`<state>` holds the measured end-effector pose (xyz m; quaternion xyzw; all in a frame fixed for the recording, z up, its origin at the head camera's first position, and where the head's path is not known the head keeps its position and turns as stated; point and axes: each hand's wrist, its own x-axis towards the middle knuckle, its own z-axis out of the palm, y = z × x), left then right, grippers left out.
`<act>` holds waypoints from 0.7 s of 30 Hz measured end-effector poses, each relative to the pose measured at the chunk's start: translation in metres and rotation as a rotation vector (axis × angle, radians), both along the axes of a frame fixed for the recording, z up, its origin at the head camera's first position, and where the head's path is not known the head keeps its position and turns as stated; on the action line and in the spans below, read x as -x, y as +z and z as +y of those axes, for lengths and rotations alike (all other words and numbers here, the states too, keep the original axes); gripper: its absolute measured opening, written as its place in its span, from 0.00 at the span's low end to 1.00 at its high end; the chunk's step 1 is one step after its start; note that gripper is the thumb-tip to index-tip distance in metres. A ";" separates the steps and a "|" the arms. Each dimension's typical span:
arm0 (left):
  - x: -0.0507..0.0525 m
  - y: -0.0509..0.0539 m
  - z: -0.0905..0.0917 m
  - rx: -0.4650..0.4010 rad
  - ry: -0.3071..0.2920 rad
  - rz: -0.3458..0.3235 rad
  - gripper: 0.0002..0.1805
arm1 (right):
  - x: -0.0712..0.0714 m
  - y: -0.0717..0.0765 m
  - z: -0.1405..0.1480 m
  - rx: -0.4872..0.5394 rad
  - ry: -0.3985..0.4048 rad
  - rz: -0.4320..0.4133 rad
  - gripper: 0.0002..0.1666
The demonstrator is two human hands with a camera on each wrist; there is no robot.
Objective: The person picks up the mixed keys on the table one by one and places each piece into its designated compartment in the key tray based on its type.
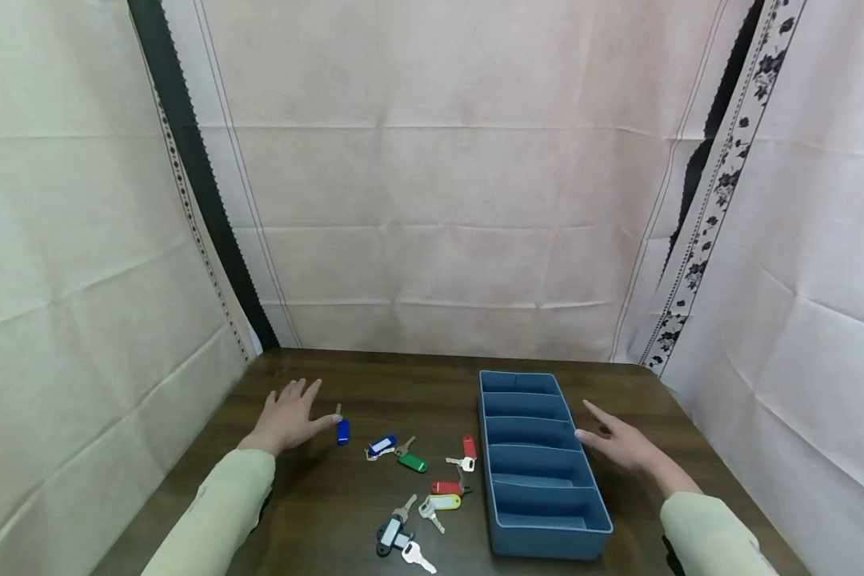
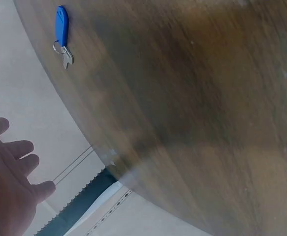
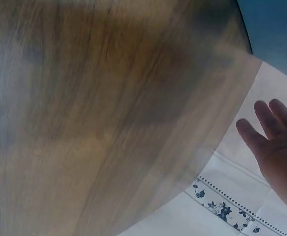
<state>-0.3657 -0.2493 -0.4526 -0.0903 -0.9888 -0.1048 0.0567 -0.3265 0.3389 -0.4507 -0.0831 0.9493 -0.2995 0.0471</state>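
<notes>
My left hand hovers over the left side of the table with fingers spread, holding nothing. Its thumb appears close to a blue key tag with a key; in the left wrist view a gap separates that blue tag from the hand. My right hand, also empty with fingers extended, is beside the right wall of a blue compartment tray. Between left hand and tray lie another blue tag, a green tag, two red tags, a yellow tag and black tags, with keys.
The tray's several compartments run front to back, and no keys show in them. The dark wooden table has rounded corners. White cloth hangs behind it and on both sides, with a dark green strip at left.
</notes>
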 end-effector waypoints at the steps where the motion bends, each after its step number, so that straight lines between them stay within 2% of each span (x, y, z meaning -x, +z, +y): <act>1: 0.000 0.000 0.000 -0.007 -0.004 -0.003 0.51 | 0.000 0.000 -0.001 0.018 0.011 -0.001 0.49; 6: 0.001 -0.003 0.002 -0.025 -0.018 -0.001 0.48 | -0.001 -0.001 -0.002 0.097 0.053 0.011 0.45; 11: 0.000 -0.010 0.003 -0.021 -0.009 -0.042 0.44 | -0.002 -0.006 -0.004 0.166 0.070 -0.032 0.42; 17: 0.002 -0.018 0.006 -0.070 -0.019 -0.060 0.41 | -0.006 -0.011 -0.006 0.212 0.074 -0.049 0.39; 21: 0.003 -0.025 0.006 -0.089 -0.016 -0.064 0.38 | -0.005 -0.014 -0.006 0.297 0.084 -0.087 0.39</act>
